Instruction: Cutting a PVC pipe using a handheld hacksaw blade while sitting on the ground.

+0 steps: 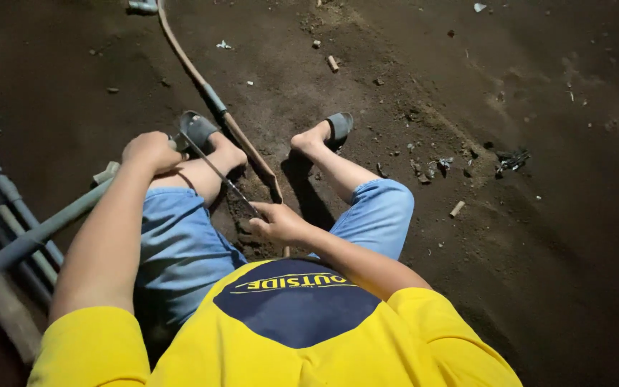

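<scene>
I sit on bare earth in a yellow shirt, rolled blue jeans and grey sandals. My left hand point(152, 151) is a closed fist above my left knee, at the upper end of a thin dark metal blade point(216, 175). The blade slants down between my legs to my right hand point(278, 222), whose fingers close on its lower end. A long brown pipe point(245, 147) with a grey coupling point(214, 100) runs from the top of the view to just beside my right hand. What exactly sits inside my left fist is partly hidden.
Several grey and dark pipes point(16, 229) lie in a bundle at the left, one reaching toward my left knee. Small wood offcuts point(457, 208), scraps and debris point(510, 159) are scattered over the dirt to the right and ahead.
</scene>
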